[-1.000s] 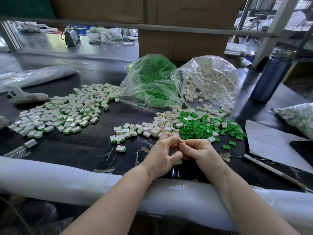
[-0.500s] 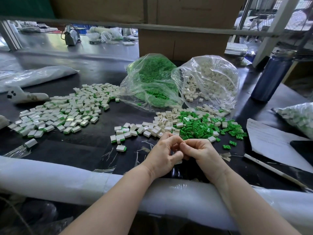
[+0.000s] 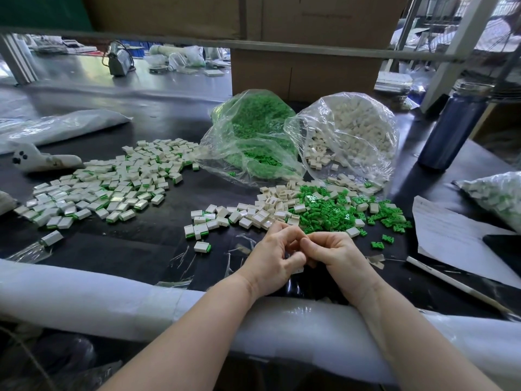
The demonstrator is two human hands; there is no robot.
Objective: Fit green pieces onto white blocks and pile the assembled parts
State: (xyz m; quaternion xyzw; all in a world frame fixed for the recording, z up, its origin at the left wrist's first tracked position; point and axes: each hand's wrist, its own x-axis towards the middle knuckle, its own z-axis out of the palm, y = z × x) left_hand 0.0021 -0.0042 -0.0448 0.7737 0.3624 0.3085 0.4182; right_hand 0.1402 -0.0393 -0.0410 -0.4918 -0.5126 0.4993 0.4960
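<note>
My left hand and my right hand meet fingertip to fingertip just above the dark table, near its front edge. Both have curled fingers that pinch a small white block; only its corner shows under my left thumb. No green piece is visible between the fingers. Just beyond the hands lie loose white blocks and a heap of green pieces. Assembled white-and-green parts form a wide pile at the left, with a few more nearer the middle.
Two open plastic bags stand at the back, one of green pieces and one of white blocks. A blue bottle, a paper sheet and another filled bag are on the right. A white padded roll runs along the front edge.
Both hands stay together at the same spot; only the fingertips shift slightly against each other.
</note>
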